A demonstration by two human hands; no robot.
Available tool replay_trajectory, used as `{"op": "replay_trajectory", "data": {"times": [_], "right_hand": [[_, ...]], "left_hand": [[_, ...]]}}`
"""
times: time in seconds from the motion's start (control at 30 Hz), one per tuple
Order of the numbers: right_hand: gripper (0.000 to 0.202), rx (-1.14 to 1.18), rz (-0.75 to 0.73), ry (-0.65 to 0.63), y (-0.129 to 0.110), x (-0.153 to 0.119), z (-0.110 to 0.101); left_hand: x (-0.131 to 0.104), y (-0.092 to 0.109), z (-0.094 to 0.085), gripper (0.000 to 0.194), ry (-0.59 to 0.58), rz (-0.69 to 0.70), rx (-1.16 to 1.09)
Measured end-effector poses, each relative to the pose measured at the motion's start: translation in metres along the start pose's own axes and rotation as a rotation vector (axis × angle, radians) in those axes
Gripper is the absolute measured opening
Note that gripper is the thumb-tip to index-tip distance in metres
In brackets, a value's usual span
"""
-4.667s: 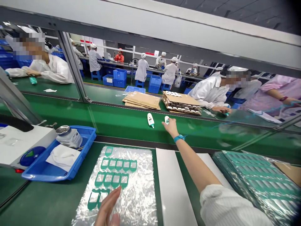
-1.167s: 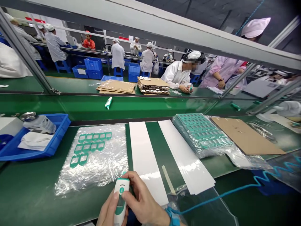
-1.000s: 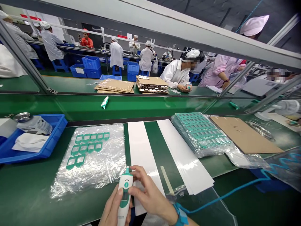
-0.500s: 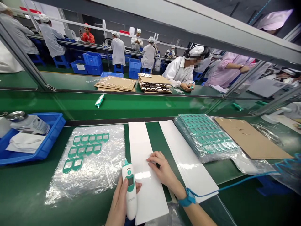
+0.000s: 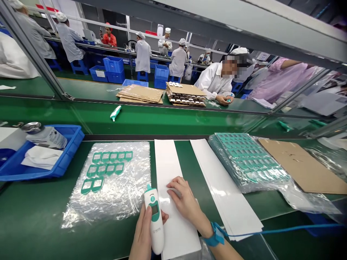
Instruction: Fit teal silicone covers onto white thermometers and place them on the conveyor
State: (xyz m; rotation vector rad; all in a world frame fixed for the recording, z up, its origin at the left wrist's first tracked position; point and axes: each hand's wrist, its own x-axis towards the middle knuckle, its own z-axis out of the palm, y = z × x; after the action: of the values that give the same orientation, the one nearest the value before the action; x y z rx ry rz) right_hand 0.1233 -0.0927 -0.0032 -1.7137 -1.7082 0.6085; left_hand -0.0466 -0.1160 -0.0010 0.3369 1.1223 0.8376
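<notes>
A green worktop [image 5: 40,216] fills the near view, with a factory floor of other workers in white coats beyond it. Nearest the camera, the left hand [image 5: 142,234] is wrapped around a white-and-teal handheld thermometer [image 5: 154,216], holding it upright with its tip pointing away and its small display facing up. Just beside it, the right hand [image 5: 183,200] lies with fingers spread flat on a white strip [image 5: 169,169], pressing down and gripping nothing; a blue wrist strap [image 5: 214,234] with a cord runs off to the right.

The device looks in hand but as yet undressed: no green piece is on it that I can tell. To the left lies a clear plastic sheet [image 5: 121,195] carrying rows of green frame stickers [image 5: 107,168], several places already bare. A second white strip [image 5: 225,191] and a bagged stack of sticker sheets [image 5: 246,162] sit to the right. Farther off, another thermometer [image 5: 115,112] rests on the conveyor belt [image 5: 176,121].
</notes>
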Motion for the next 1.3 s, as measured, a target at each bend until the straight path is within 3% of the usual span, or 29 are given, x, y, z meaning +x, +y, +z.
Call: {"op": "replay_trajectory", "data": {"times": [0.5,0.8,1.03,1.3], "right_hand": [[0.011,-0.014,0.025,-0.02,-0.002,0.002,-0.003],[0.015,-0.154,0.012,-0.003,-0.01,0.005,0.001],[0.019,-0.12,-0.068,-0.031,-0.012,-0.001,-0.001],[0.022,-0.109,-0.018,-0.066,-0.015,-0.003,-0.001]], "left_hand": [[-0.001,0.003,0.001,0.059,-0.067,0.016,-0.004],[-0.004,0.004,0.0,0.053,-0.087,0.05,0.022],[-0.006,0.008,0.003,0.059,-0.112,0.021,0.015],[-0.003,0.005,0.0,0.066,-0.107,0.017,0.052]]}}
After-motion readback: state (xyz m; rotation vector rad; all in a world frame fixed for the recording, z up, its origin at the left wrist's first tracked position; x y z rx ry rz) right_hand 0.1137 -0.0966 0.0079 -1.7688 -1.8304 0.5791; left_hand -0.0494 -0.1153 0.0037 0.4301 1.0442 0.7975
